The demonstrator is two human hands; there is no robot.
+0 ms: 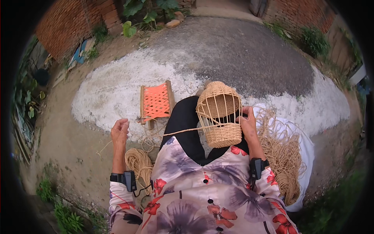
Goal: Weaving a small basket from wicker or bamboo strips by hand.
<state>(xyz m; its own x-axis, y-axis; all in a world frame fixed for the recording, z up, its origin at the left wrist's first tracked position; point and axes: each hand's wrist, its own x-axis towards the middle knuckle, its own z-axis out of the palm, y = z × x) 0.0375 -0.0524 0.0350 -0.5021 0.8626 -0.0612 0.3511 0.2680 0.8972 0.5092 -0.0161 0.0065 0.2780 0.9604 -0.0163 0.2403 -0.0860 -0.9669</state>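
A tan woven basket (223, 135) rests on its side across my lap. It has a woven band at each end and bare upright strands between them. My right hand (247, 121) is closed at its right side, the fingertips gripping the edge by the strands. From the basket a twisted cord (181, 132) runs left over my thigh and falls in loose loops. My left hand (120, 132) is raised off to the left, apart from the basket, with its fingers curled together; what they hold, if anything, is hidden. Below it lies a coil of tan cord (137, 163).
A low wooden stool (157, 100) with an orange webbed seat stands ahead, left of my knees. To my right, a big tangled heap of cord (286, 160) lies on a white sheet (307, 156). Plants (144, 15) and brick walls (74, 27) border the yard.
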